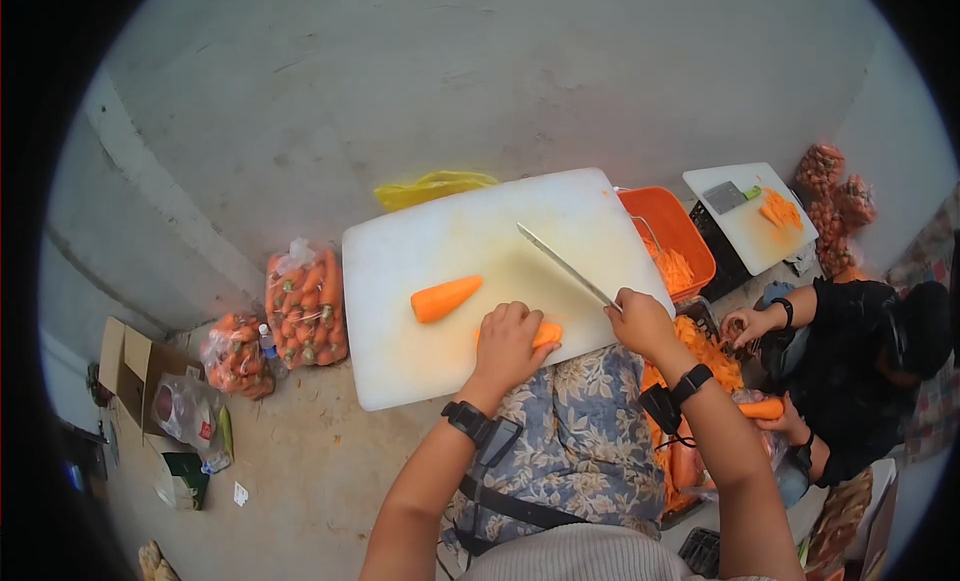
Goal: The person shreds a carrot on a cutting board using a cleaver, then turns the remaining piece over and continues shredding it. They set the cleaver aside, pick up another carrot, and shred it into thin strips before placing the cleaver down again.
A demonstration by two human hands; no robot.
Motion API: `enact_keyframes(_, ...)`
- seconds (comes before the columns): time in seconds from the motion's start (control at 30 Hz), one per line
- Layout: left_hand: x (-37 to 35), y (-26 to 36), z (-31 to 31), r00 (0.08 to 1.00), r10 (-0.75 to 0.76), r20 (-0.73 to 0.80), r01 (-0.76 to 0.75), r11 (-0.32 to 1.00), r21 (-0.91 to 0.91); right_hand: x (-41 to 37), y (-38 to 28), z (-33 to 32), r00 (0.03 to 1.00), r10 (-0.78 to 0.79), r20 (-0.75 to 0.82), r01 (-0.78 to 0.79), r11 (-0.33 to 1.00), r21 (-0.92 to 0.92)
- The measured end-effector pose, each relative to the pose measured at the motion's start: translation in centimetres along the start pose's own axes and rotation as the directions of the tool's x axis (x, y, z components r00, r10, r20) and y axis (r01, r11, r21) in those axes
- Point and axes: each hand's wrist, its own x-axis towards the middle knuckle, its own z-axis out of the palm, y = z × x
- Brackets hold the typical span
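A large white cutting board (420, 251) lies in front of me. My left hand (508, 343) presses down on a carrot piece (547, 333) at the board's near edge. My right hand (640, 321) grips the handle of a knife (562, 264), whose blade is raised and angled up to the left over the board. A second peeled carrot piece (445, 298) lies loose on the board, left of my left hand.
An orange bin (680, 231) with carrot shreds stands right of the board. Bags of carrots (305, 303) sit on the floor at left, more (835, 196) at far right. Another person (860, 366) in black crouches at right, holding a carrot (765, 408). A smaller white board (750, 221) lies beyond.
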Motion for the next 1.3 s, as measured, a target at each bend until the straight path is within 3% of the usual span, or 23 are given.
enact_keyframes(0.27, 0.3, 0.3, -0.4, 0.994, -0.050, 0.094, 0.047, 0.998, 0.030, -0.4, 0.4, 0.3, 0.998, 0.060, -0.020, -0.058, 0.995, 0.080)
enact_keyframes(0.43, -0.4, 0.6, -2.1, 0.996, 0.017, -0.088, -0.014, 0.999, 0.036, -0.1, 0.5, -0.1, 0.998, 0.054, 0.011, -0.055, 0.994, 0.094)
enact_keyframes(0.7, -3.7, 0.0, -2.2, 0.990, 0.023, -0.143, -0.031, 0.998, -0.055, -0.5, 0.1, 0.5, 0.998, -0.039, -0.058, 0.042, 0.997, 0.057)
enact_keyframes(1.0, -2.6, -0.3, -1.0, 0.991, -0.032, -0.130, 0.015, 0.992, -0.127, -1.1, -0.7, -0.1, 0.984, -0.179, 0.007, 0.178, 0.975, -0.136)
enact_keyframes(1.23, -2.5, -0.3, -0.8, 0.985, -0.083, -0.152, 0.052, 0.978, -0.200, -3.0, -2.7, -2.3, 0.967, -0.184, 0.178, 0.210, 0.967, -0.142)
enact_keyframes(1.3, -2.8, -0.4, -0.9, 0.987, -0.097, -0.125, 0.071, 0.977, -0.200, -3.8, -3.3, -2.4, 0.939, -0.295, 0.178, 0.316, 0.943, -0.102)
